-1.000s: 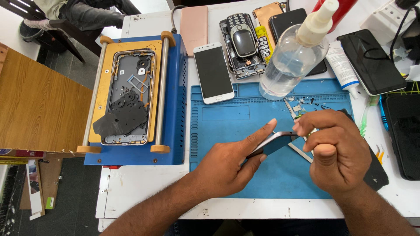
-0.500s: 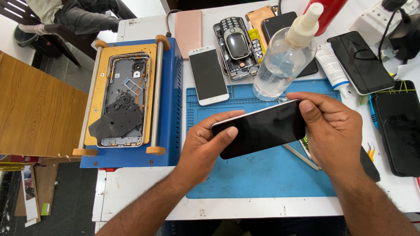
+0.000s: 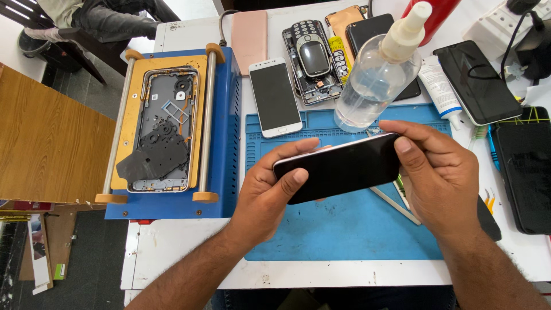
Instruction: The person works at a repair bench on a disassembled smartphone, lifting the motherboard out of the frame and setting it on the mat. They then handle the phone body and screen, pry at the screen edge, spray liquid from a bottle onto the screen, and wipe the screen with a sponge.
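Since the earlier frames the black phone [image 3: 338, 167] has been turned from edge-on to screen-up and lifted level above the blue work mat [image 3: 344, 235]. The left hand [image 3: 270, 192] grips its left end, thumb on the glass and fingers curled behind. The right hand [image 3: 439, 172] clamps its right end, thumb on the screen's edge. The phone lies between the two hands, over the mat's upper half, just in front of the clear spray bottle [image 3: 376, 80] standing at the mat's far edge.

You hold a black-screened phone [image 3: 338, 168] level, glass up, above the blue mat [image 3: 344, 235], gripped at both ends.
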Demonstrator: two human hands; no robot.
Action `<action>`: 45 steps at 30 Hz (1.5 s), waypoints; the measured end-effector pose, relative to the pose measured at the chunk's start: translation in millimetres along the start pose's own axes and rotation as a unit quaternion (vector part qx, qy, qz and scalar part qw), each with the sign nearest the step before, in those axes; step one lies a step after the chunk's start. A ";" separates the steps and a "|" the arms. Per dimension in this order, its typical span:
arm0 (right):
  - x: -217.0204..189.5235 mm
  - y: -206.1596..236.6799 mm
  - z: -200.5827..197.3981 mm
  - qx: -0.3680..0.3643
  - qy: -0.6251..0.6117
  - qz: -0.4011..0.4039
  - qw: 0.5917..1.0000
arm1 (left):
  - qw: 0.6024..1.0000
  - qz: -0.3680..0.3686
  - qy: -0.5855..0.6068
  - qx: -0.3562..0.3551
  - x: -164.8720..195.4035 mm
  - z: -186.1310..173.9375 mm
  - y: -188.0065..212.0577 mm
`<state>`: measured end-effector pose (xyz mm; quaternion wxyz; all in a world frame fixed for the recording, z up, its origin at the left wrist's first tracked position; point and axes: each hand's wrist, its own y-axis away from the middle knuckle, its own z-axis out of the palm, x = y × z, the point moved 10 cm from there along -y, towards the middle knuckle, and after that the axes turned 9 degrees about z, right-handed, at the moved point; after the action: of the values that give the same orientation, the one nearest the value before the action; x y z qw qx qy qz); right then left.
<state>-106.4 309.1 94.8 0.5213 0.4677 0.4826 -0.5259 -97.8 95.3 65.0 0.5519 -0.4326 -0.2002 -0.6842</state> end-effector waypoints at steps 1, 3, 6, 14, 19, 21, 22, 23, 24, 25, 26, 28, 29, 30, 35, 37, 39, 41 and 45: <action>-1.1 0.3 0.6 -0.009 -0.013 -0.009 1.000 | 0.999 0.005 -0.031 -0.008 0.9 1.0 0.3; -8.8 2.8 5.3 -0.038 0.002 -0.054 0.998 | 0.990 0.046 -0.124 -0.043 9.4 6.4 2.2; -14.8 6.4 10.1 -0.070 -0.007 -0.094 0.993 | 0.975 0.088 -0.191 -0.076 17.2 13.8 6.3; -11.0 7.0 8.6 -0.073 0.007 -0.098 0.992 | 0.963 0.110 -0.229 -0.084 20.2 15.7 7.6; 3.3 2.2 1.5 -0.017 0.083 -0.042 0.996 | 0.984 0.049 -0.162 -0.049 9.8 11.2 3.6; 18.9 -2.5 5.2 -0.018 0.153 0.031 0.988 | 0.986 0.006 -0.167 -0.007 2.6 2.7 1.9; 26.2 -3.8 6.3 -0.018 0.187 0.069 0.980 | 0.985 -0.017 -0.169 0.014 -0.9 -2.0 2.2; 27.6 -5.1 10.0 -0.025 0.231 0.076 0.970 | 0.984 -0.034 -0.173 0.031 -2.8 -6.7 2.1; 28.6 -7.3 13.5 -0.031 0.275 0.083 0.957 | 0.982 -0.050 -0.176 0.047 -4.4 -12.1 1.1; 28.7 -9.3 16.0 -0.039 0.317 0.089 0.943 | 0.979 -0.067 -0.180 0.064 -5.9 -17.5 0.8; 18.4 -11.3 12.2 -0.006 0.354 0.061 0.933 | 0.970 -0.099 -0.216 0.050 -10.6 -18.6 1.5; -4.4 -12.2 4.5 0.061 0.425 0.003 0.903 | 0.945 -0.162 -0.285 0.018 -20.1 -20.0 4.4; -8.1 -13.1 -1.9 0.078 0.440 0.017 0.895 | 0.930 -0.190 -0.314 0.005 -24.7 -20.1 6.7; -13.0 -13.9 -9.6 0.095 0.454 0.029 0.885 | 0.914 -0.216 -0.343 -0.008 -29.0 -19.6 9.3; -21.9 -13.5 -23.6 0.108 0.520 0.065 0.845 | 0.863 -0.186 -0.468 -0.049 -16.6 -9.1 15.8; -6.3 -11.0 -14.4 0.034 0.534 0.115 0.837 | 0.794 -0.197 -0.572 -0.059 -11.7 -11.8 21.7; 1.1 -5.0 -1.8 -0.012 0.584 0.116 0.803 | 0.769 -0.117 -0.622 -0.087 1.0 0.4 19.3; 6.6 3.7 8.1 -0.033 0.618 0.111 0.777 | 0.746 -0.095 -0.650 -0.110 5.2 4.5 21.5; 16.0 21.6 6.7 -0.001 0.687 0.134 0.714 | 0.721 -0.148 -0.663 -0.137 -2.1 -2.5 27.4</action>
<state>-85.1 301.1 79.1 0.1118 0.7592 0.6410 0.0158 -73.2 86.1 56.4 0.1047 -0.8111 -0.4808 -0.3162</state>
